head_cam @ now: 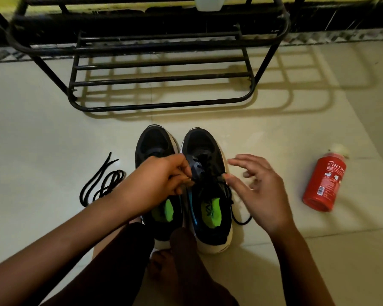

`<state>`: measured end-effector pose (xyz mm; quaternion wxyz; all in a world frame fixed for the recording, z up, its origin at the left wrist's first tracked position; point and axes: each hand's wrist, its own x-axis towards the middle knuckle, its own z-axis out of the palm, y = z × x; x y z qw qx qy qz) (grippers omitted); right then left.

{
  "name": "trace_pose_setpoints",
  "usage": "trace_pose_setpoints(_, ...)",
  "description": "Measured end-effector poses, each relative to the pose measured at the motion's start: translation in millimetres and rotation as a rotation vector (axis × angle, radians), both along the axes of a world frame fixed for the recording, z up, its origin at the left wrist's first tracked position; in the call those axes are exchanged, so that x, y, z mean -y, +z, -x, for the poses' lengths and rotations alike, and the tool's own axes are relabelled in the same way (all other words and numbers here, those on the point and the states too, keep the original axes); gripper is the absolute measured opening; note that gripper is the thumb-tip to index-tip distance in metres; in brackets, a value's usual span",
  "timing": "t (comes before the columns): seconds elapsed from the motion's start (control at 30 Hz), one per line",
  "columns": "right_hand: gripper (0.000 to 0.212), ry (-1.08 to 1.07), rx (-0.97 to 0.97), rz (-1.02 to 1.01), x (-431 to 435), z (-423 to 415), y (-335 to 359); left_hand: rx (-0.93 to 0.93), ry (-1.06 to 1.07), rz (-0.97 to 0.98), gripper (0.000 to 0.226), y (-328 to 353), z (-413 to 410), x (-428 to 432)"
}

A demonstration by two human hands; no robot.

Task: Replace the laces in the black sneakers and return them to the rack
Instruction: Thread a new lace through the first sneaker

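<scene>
On the pale, glossy floor (pixel 42 129) straight ahead of the person, two black sneakers stand side by side with their toes towards the rack and their sides touching. Both have mesh uppers, thick white soles and bright green insoles. The left sneaker (pixel 155 146) is partly hidden under a forearm. The right sneaker (pixel 205 149) carries a thin, round black lace (pixel 217 184) criss-crossed through its eyelets, and one end of it trails in a loop onto the floor by the heel. The left hand (pixel 161 180) reaches across the left sneaker, knuckles up and fingers curled tight, and pinches the lace at the inner edge of the right sneaker's tongue. The right hand (pixel 259 186) is just beside that shoe's outer edge, holding nothing, palm down and fingers spread. It is blurred, so I cannot tell whether the thumb tip touches the lace. A bare foot (pixel 164 266) and a dark trouser leg lie just behind the heels. A loose black lace (pixel 102 184) lies coiled on the floor to the left, well apart from the shoes. A red cylindrical bottle (pixel 323 182) with white print and a white cap lies on its side to the right. Beyond the toes stands the black tubular metal rack (pixel 161 104), its lowest tier made of slim parallel bars with rounded corners.
</scene>
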<state>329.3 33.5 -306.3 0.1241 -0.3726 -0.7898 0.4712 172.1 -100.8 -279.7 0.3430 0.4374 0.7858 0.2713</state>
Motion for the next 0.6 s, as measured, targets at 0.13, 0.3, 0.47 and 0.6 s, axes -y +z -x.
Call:
trace_pose_setpoints(0.13,0.022,0.232,-0.032,0.344,18,16,6,0.004,0.113,-0.165,0.014,-2,-6,-5)
trace_pose_setpoints(0.3,0.016,0.089,-0.120,0.413,24,16,1,-0.009,0.162,-0.200,0.007,-13,-11,-6)
trace_pose_setpoints(0.47,0.020,-0.100,-0.128,0.294,20,7,-6,-0.117,0.129,-0.079,0.027,-34,-22,-8)
trace_pose_setpoints(0.6,0.019,-0.142,-0.030,0.050,33,3,-22,-0.249,0.042,0.000,0.039,-43,-27,-13)
